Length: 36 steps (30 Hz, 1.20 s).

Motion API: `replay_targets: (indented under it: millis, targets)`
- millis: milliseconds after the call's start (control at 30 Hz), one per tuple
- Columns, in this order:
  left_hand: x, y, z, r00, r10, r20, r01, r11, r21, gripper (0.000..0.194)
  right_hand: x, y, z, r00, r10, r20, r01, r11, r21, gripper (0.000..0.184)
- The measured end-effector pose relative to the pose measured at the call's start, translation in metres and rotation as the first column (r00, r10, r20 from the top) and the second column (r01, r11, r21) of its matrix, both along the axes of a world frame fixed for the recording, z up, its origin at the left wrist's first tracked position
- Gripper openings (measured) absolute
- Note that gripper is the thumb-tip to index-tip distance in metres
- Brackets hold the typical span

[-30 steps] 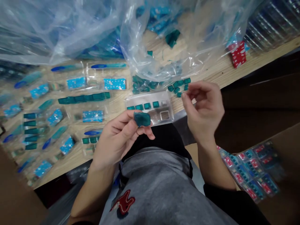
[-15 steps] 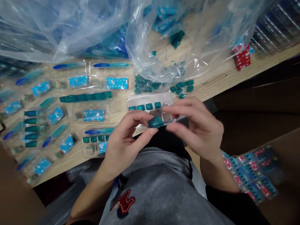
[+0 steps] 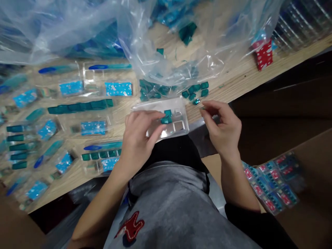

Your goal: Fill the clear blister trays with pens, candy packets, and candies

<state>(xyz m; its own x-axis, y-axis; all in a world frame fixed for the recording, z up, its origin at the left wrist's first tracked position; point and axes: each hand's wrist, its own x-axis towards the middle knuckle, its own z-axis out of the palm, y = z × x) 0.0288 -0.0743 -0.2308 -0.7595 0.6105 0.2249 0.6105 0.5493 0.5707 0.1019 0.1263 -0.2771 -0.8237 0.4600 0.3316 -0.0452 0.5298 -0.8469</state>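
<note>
A teal translucent piece (image 3: pixel 166 119) is pinched between the thumb and fingers of my left hand (image 3: pixel 138 136), over the clear plastic tray (image 3: pixel 184 112). One small teal square (image 3: pixel 168 112) shows in the tray's row of pockets, just behind the held piece. My left hand hides the tray's left part. To the right of the tray, my right hand (image 3: pixel 223 126) has thumb and forefinger pressed together; whether anything is between them is too small to make out. Several loose teal squares (image 3: pixel 192 89) lie on the wooden table just beyond its fingertips.
Clear packs with blue patterned packets (image 3: pixel 118 89) and blue pens (image 3: pixel 110 66) cover the left side. A joined teal strip (image 3: pixel 80 106) lies among them. Plastic bags (image 3: pixel 135 34) drape across the back. A red packet (image 3: pixel 264 55) sits at the right edge; filled packs (image 3: pixel 272 183) lie lower right.
My right hand has moved from the tray to the right, and its thumb and forefinger have come together. My left hand still holds the teal piece, now farther over the tray. The view has shifted slightly.
</note>
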Motion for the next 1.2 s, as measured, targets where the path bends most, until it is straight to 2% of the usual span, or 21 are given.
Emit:
replay_targets:
  millis: [200,400,533,667,733,800,900,1033,1100,1167,1200]
  targets:
    - [-0.017,0.027,-0.027,0.994,-0.04,-0.099,0.026,0.989,-0.143,0.012,-0.009,0.003,-0.01,1.0,-0.01,0.002,0.009,0.998,0.066,0.012]
    - [-0.019,0.032,-0.029,0.997,-0.069,-0.025,0.061,0.97,-0.236,0.021,-0.009,0.001,-0.012,1.0,0.012,0.011,-0.014,0.985,0.17,0.014]
    - [-0.02,0.038,-0.028,0.998,-0.027,-0.05,0.014,0.967,-0.254,0.02,-0.014,-0.005,-0.013,0.993,0.117,-0.007,-0.116,0.988,0.099,0.018]
    - [-0.012,0.021,-0.009,0.998,-0.047,-0.03,0.041,0.984,-0.176,0.018,-0.022,-0.014,-0.019,0.973,0.23,0.001,-0.228,0.962,0.149,0.019]
    - [-0.007,0.003,0.003,0.993,-0.077,0.088,0.092,0.98,-0.176,0.016,-0.024,-0.017,-0.022,0.962,0.272,0.019,-0.271,0.947,0.174,0.019]
    - [-0.005,-0.015,0.011,0.958,-0.13,0.255,0.191,0.954,-0.233,0.017,-0.024,-0.017,-0.023,0.957,0.289,0.02,-0.289,0.946,0.144,0.018]
    - [-0.009,-0.033,0.009,0.898,-0.176,0.403,0.308,0.906,-0.291,0.02,-0.022,-0.009,-0.02,0.977,0.213,0.023,-0.214,0.973,0.082,0.021]
    - [-0.02,-0.035,0.0,0.89,-0.221,0.4,0.347,0.896,-0.278,0.025,-0.019,0.009,-0.012,0.987,0.065,0.145,-0.081,0.991,0.107,0.025]
    - [-0.022,-0.033,-0.001,0.886,-0.248,0.392,0.379,0.875,-0.301,0.027,-0.017,0.013,-0.007,0.981,0.089,0.172,-0.119,0.977,0.175,0.023]
    - [-0.02,-0.031,-0.002,0.902,-0.285,0.324,0.395,0.848,-0.353,0.027,-0.015,0.01,-0.003,0.96,0.224,0.167,-0.262,0.93,0.257,0.019]
    - [-0.017,-0.031,-0.002,0.917,-0.31,0.249,0.388,0.838,-0.383,0.027,-0.014,0.006,-0.002,0.933,0.318,0.168,-0.356,0.886,0.299,0.019]
